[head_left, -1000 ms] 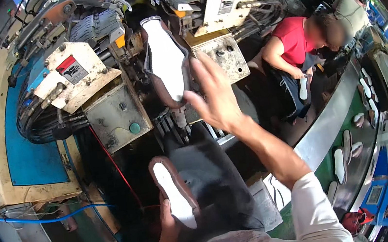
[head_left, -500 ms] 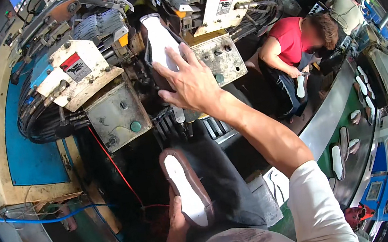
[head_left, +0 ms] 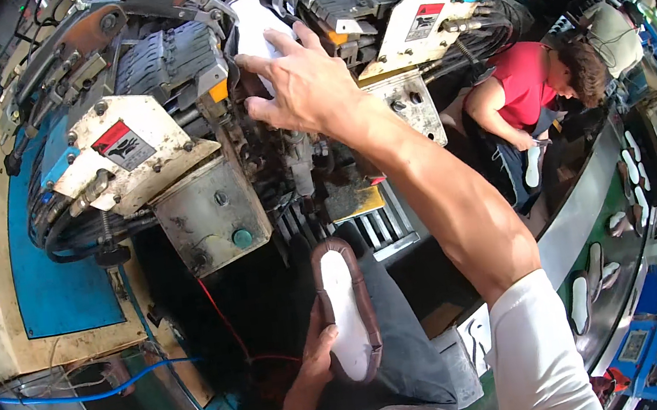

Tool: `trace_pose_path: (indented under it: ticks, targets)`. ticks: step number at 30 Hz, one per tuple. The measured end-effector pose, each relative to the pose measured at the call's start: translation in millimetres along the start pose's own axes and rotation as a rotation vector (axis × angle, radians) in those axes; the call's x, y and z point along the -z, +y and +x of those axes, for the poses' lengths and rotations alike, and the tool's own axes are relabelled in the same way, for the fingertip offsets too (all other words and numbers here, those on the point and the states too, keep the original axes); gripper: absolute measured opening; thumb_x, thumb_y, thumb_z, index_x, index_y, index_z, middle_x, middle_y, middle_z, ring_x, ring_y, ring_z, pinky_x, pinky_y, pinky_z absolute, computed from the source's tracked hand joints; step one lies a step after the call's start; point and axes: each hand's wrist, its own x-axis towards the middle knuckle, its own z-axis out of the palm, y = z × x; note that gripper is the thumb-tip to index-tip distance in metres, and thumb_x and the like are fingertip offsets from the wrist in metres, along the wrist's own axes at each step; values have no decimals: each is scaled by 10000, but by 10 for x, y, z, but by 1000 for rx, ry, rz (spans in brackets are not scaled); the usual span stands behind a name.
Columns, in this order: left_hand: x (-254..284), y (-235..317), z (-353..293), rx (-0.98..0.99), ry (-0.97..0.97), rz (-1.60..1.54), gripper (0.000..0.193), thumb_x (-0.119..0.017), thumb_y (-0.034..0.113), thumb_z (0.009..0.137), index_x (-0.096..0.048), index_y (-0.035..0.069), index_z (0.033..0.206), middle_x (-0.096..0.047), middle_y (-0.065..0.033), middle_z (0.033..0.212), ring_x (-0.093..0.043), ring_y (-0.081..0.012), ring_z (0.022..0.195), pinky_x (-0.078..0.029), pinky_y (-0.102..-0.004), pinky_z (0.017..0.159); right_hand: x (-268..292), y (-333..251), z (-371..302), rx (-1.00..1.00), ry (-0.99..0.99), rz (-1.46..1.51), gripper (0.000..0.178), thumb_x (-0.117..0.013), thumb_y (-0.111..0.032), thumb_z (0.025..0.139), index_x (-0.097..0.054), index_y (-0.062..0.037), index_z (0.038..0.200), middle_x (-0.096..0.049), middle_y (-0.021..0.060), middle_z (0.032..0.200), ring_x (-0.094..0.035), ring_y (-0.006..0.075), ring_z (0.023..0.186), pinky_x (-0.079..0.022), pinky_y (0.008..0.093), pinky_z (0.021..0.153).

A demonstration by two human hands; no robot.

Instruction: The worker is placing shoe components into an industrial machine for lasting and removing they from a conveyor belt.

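Far: dark white-soled shoe point(head_left: 250, 20) in grimy metal machine point(head_left: 176, 55), long axis near-to-far, partly covered by spread right hand point(head_left: 304, 84); near: brown white-soled shoe point(head_left: 347, 310) held in left hand point(head_left: 315, 358).

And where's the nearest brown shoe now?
Low in the head view's centre, the brown shoe is in the left hand, with the machine beyond it.

Strong light whitened the right sleeve point(head_left: 537, 352) and brightened the forearm point(head_left: 453, 205), and the white sole point(head_left: 253, 21) in the machine point(head_left: 218, 219) glared, nearly without detail. Deep shadow darkened the space below. Straight edges bent toward the black fisheye border.
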Motion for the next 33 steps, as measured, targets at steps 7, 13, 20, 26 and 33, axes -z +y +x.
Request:
trace_pose_path:
  ticks: [7, 13, 20, 26, 33]
  targets:
    - [-134, -26, 83, 1, -154, -100, 893, -630, 273, 1058, -148, 71, 1782, -359, -159, 1757, -413, -311, 1588, -324, -452, 1317, 93, -80, 119, 51, 42, 32, 706, -715, -498, 962, -611, -178, 1582, -569, 330, 1550, -453, 523, 1526, -292, 611, 1332]
    - [-204, 144, -25, 14, -154, -162, 968, -684, 291, 1009, -142, 67, 1779, -357, -170, 1743, -392, -338, 1601, -325, -476, 1319, 153, -1, 269, 5, -15, -38, 649, -696, -526, 957, -642, -244, 1539, -548, 252, 1578, -365, 570, 1550, -453, 627, 1237]
    - [-227, 438, -270, -258, -209, -37, 1163, -787, 213, 901, -48, 79, 1788, -321, -196, 1755, -324, -341, 1637, -263, -478, 1339, -109, -416, -1872, -223, -77, 786, 1100, -843, -556, 922, -326, 26, 1699, -410, 371, 1671, -465, 480, 1540, -369, 496, 1299]
    - [-328, 171, -646, -331, -70, 640, 1219, -836, 84, 878, -23, 85, 1787, -358, -243, 1726, -409, -337, 1584, -359, -465, 1285, -176, -1147, -3161, -714, -93, 919, 1178, -921, -492, 891, -243, 28, 1702, -596, 328, 1509, -592, 394, 1435, -455, 447, 1221]
    - [16, -151, -1290, -304, -68, 432, 1101, -801, 168, 917, -130, 85, 1785, -394, -208, 1713, -414, -319, 1571, -336, -449, 1297, -445, -1331, -3711, -746, -163, 1451, 723, -766, -323, 1066, -468, 34, 1620, -662, 199, 1442, -652, 235, 1274, -513, 392, 1126]
